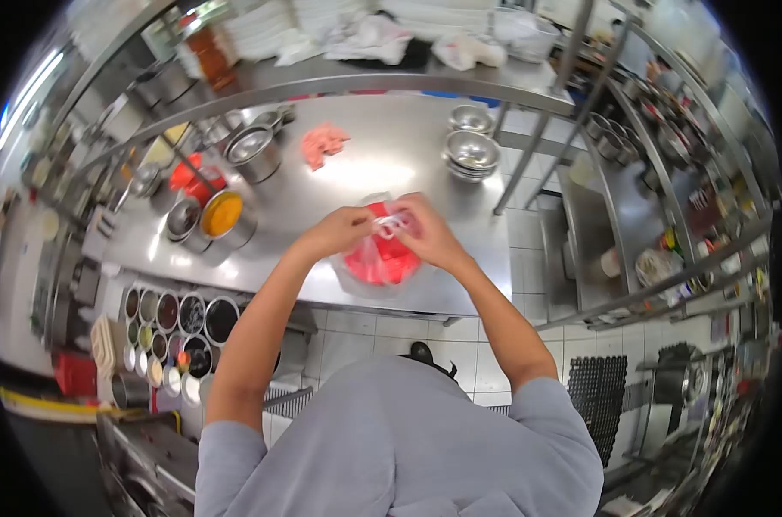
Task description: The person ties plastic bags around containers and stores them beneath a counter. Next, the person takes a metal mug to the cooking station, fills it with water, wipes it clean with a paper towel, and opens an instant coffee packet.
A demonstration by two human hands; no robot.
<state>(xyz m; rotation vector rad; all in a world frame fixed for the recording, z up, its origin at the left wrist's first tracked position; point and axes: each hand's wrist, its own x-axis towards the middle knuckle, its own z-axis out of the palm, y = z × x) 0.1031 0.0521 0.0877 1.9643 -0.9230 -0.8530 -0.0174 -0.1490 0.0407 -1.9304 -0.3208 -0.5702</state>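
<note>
On the steel table in front of me stands a clear plastic bag (356, 271) with something bright red inside; what it is I cannot make out. Its gathered top is between my two hands. My left hand (344, 231) pinches the bag's top from the left, fingers closed. From the right, my right hand (427, 231) closes on the same bunched plastic, close to a white strip at the neck. Fingertips of both hands nearly meet there, and small details between them are blurred.
A pink cloth (324, 144) lies on the steel table (296, 202). Left are a pot of orange liquid (223, 215) and a steel pot (253, 153); stacked metal bowls (472, 153) stand right. An overhead shelf (356, 84) crosses behind. Several sauce containers (167, 310) sit lower left.
</note>
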